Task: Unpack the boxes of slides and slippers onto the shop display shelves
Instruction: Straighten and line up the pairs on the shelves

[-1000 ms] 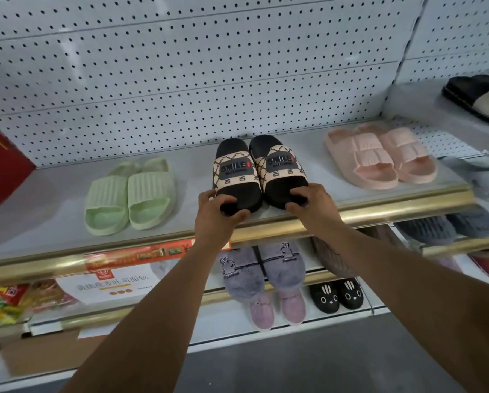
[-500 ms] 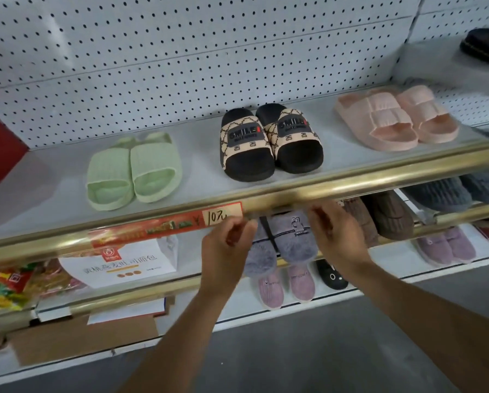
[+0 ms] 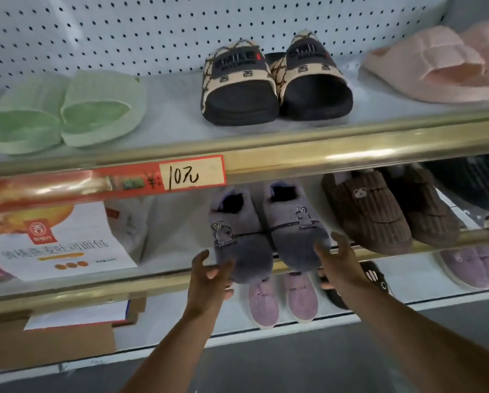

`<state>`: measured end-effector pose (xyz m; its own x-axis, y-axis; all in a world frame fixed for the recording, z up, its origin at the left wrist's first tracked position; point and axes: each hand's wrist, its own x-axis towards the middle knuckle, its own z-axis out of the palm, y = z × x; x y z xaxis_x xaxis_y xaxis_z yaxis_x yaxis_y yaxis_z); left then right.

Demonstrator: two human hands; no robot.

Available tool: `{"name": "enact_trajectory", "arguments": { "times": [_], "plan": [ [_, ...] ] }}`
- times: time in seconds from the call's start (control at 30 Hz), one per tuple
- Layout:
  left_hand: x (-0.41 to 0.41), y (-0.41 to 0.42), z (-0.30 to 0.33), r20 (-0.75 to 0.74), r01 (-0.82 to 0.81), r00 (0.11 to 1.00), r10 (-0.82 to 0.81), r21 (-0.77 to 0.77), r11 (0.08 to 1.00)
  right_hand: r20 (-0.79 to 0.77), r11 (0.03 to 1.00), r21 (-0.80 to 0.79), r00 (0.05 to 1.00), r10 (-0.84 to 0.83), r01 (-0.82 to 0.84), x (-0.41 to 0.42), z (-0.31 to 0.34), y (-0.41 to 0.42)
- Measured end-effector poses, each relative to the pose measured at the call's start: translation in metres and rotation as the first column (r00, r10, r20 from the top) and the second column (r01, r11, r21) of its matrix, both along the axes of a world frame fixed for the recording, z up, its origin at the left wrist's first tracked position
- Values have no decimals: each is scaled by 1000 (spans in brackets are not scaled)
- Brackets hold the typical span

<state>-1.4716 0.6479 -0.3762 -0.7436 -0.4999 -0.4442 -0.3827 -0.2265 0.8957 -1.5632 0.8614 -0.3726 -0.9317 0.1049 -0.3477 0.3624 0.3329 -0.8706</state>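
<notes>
Soft even light, gold rail glare, blurred bowed edges.

Top shelf: three pairs of slides side by side.
Middle shelf: rabbit slippers centre, bear slippers right, package left.

So both hands are off the black-and-beige SMILE slides now, which sit alone on the top shelf. They've dropped to the middle shelf: left hand and right hand sit open at the toes of the purple bunny slippers. The camera's moved lower and closer too.
</notes>
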Motion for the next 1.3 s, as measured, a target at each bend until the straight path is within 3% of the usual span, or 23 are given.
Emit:
{"name": "enact_trajectory", "arguments": {
  "times": [0.23,0.37,0.57,0.77,1.1,1.3],
  "plan": [
    [-14,8,-26,-45,-102,994,100,-44,994,-34,989,-131,996,-80,75,-3,-14,-1],
    [-27,1,-17,-72,-130,990,120,-157,979,-51,996,-74,997,-61,58,-12,-15,-11],
    [-60,-33,-3,-76,-135,989,127,-120,984,31,973,-206,995,-97,101,-51,-19,-34],
    [-79,-52,-22,-41,-97,995,95,-56,994,30,988,-145,998,-55,59,-76,-22,-41],
    [-87,-44,-35,-34,-63,998,59,-140,988,2,999,-34,999,-38,38,-84,-35,-34],
    [-88,-46,-38,-46,-76,997,70,-149,986,-17,998,-53,999,-40,39,-83,-37,-33]
  ]
}}
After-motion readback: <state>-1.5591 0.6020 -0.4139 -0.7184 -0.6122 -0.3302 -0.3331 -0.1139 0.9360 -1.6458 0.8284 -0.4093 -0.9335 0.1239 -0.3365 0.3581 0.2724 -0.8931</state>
